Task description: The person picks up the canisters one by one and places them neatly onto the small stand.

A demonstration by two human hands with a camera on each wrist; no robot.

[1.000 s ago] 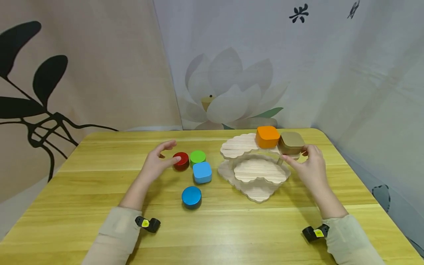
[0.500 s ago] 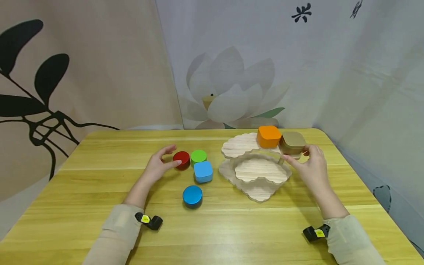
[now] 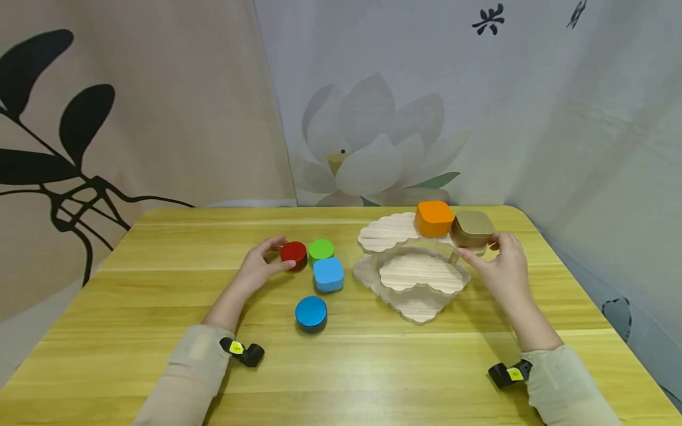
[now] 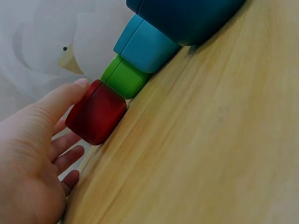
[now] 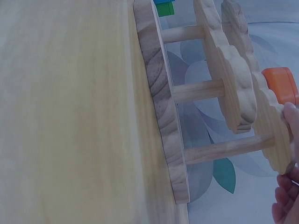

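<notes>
My left hand (image 3: 256,267) is around a small round red lidded tin (image 3: 294,255), thumb at its front and a finger behind. In the left wrist view the thumb touches the lid edge; the other fingers are partly hidden behind the tin. A green round tin (image 3: 321,249), a light blue square tin (image 3: 328,275) and a dark blue round tin (image 3: 311,313) stand nearby. My right hand (image 3: 501,263) holds the right end of the top tier of a tiered wooden stand (image 3: 386,232). On that tier sit an orange tin (image 3: 434,219) and a gold tin (image 3: 473,229), close to my fingers.
The stand's middle tier (image 3: 421,273) and scalloped base (image 3: 418,310) are bare; round posts (image 5: 198,91) join the tiers. The wooden table (image 3: 373,378) has its back edge just behind the stand. A printed curtain (image 3: 213,118) hangs beyond.
My left thumb and finger have closed in around the red tin. My right hand keeps its place at the stand. The whole head view has shifted slightly.
</notes>
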